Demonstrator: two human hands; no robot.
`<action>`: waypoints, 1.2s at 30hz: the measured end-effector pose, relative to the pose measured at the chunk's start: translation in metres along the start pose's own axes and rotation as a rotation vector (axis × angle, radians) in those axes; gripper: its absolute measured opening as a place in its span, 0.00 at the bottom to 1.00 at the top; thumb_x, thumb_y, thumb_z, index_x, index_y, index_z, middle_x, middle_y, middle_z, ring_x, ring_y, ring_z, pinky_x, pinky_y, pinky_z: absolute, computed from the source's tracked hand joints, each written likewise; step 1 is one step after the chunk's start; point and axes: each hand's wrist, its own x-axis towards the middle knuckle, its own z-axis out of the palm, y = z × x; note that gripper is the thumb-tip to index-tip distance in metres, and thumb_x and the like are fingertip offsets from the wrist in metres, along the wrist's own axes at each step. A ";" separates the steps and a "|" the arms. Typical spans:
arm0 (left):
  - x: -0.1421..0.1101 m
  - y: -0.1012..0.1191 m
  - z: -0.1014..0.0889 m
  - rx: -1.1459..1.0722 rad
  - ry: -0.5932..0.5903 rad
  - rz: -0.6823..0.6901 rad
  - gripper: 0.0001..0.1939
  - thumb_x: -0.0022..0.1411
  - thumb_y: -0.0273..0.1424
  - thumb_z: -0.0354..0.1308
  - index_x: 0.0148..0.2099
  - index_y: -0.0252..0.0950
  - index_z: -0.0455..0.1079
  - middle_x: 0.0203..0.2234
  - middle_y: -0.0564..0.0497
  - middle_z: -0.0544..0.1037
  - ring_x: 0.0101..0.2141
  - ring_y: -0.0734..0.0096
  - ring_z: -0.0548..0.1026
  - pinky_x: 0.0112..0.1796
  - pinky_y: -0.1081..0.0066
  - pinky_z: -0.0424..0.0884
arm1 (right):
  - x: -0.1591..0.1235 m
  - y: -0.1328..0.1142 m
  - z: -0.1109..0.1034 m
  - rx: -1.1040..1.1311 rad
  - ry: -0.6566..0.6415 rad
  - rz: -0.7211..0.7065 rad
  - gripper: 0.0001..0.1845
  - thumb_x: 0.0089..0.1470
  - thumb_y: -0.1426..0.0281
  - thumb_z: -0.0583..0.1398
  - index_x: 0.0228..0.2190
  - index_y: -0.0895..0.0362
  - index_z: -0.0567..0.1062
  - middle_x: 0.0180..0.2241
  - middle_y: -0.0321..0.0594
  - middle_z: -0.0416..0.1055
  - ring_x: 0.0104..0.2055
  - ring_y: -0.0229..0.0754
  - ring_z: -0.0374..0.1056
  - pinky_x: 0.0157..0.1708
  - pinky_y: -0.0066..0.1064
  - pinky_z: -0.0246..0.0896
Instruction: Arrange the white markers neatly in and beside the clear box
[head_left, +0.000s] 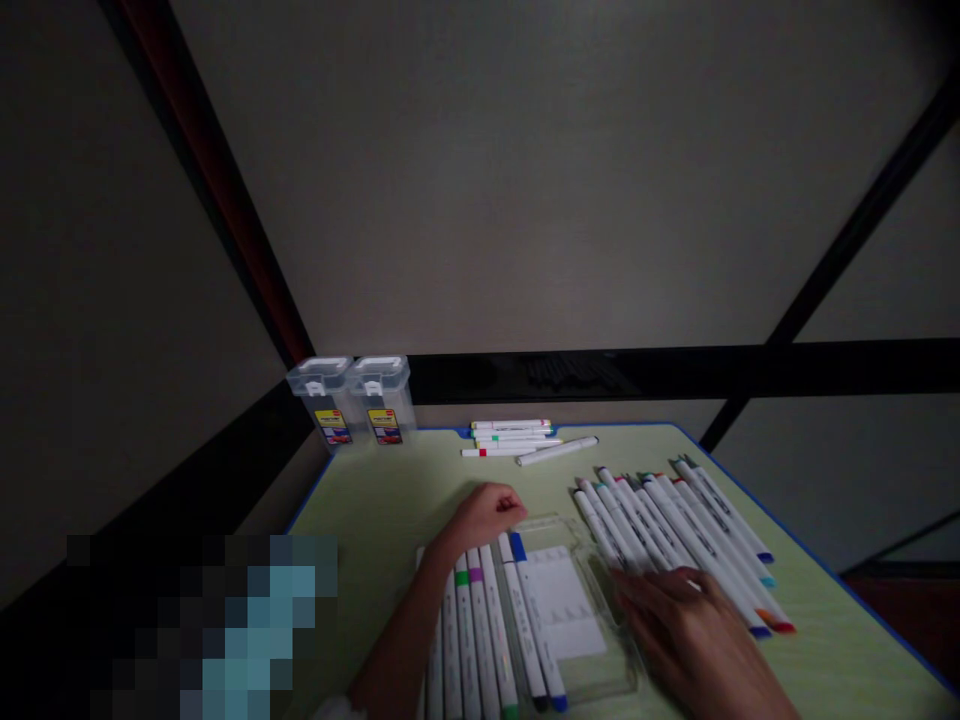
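Observation:
My left hand [484, 517] rests curled on the green table at the top ends of a row of white markers [480, 625] with coloured caps. Its fingers are closed; whether they hold anything is hidden. My right hand [686, 625] lies with fingers stretched over the near end of a second, slanted row of markers [675, 530] on the right. Between my hands sits a clear plastic case [577, 610], lying flat, with a white label inside and a blue-capped marker [536, 630] at its left edge.
Two upright clear marker boxes [352, 400] with yellow labels stand at the table's far left corner. A small group of white markers [517, 440] lies at the far edge. The green table [390, 490] has a blue rim; dark frame bars cross behind.

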 end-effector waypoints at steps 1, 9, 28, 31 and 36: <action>0.000 0.000 0.000 0.001 0.000 -0.001 0.09 0.48 0.31 0.51 0.28 0.30 0.69 0.20 0.54 0.71 0.24 0.76 0.66 0.27 0.76 0.61 | 0.001 -0.002 0.000 0.028 0.002 -0.019 0.15 0.54 0.69 0.49 0.39 0.55 0.71 0.28 0.41 0.72 0.29 0.43 0.68 0.31 0.35 0.60; -0.001 0.001 0.000 -0.011 -0.002 -0.009 0.09 0.48 0.31 0.51 0.29 0.31 0.69 0.21 0.54 0.70 0.24 0.76 0.65 0.27 0.76 0.60 | 0.000 -0.006 0.004 0.138 -0.044 -0.087 0.16 0.55 0.71 0.48 0.44 0.56 0.68 0.31 0.42 0.70 0.31 0.42 0.68 0.31 0.34 0.63; -0.006 0.010 -0.005 0.360 0.344 0.191 0.06 0.51 0.24 0.49 0.31 0.36 0.66 0.32 0.51 0.67 0.36 0.71 0.66 0.39 0.71 0.63 | 0.001 -0.009 0.004 0.082 -0.113 -0.175 0.15 0.52 0.74 0.51 0.41 0.54 0.69 0.31 0.40 0.70 0.29 0.42 0.67 0.30 0.34 0.61; -0.009 0.009 -0.010 0.507 0.402 0.149 0.09 0.51 0.24 0.50 0.37 0.37 0.65 0.37 0.49 0.65 0.42 0.67 0.63 0.44 0.67 0.60 | 0.002 -0.010 0.001 0.090 -0.091 -0.181 0.14 0.52 0.74 0.50 0.40 0.54 0.70 0.31 0.40 0.70 0.28 0.41 0.67 0.29 0.33 0.61; -0.013 0.010 -0.014 0.664 0.426 0.016 0.15 0.52 0.27 0.50 0.45 0.37 0.60 0.43 0.47 0.62 0.46 0.64 0.59 0.46 0.64 0.58 | 0.004 -0.013 -0.001 0.094 -0.049 -0.188 0.14 0.53 0.74 0.49 0.38 0.54 0.70 0.29 0.40 0.71 0.28 0.41 0.67 0.29 0.33 0.61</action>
